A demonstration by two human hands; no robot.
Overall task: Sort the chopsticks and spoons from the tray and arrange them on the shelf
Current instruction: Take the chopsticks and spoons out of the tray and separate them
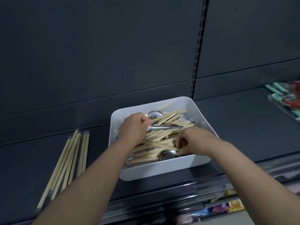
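Several long pale wooden chopsticks lie side by side on the left part of the dark grey metal shelf. Some of them look to be in clear wrappers. They are well apart from the tray.

Next comes the white plastic tray. It sits on the same shelf, near the front edge. Inside it is a messy heap of pale chopsticks with shiny metal spoons mixed in.

The left hand is down in the left side of the tray, on top of the heap. Its fingers are bent, and a long silver spoon sticks out from just beside them. I cannot tell if the hand has hold of it or of anything else.

A round spoon bowl peeks out at the front of the tray, under the sticks.

The right hand is over the front right corner of the tray. Its fingertips pinch the end of one pale chopstick that lies slanted across the heap.

Far to the right, clear packs with green and red things lie on the shelf. Lower down, bright little packets show on the shelf below.
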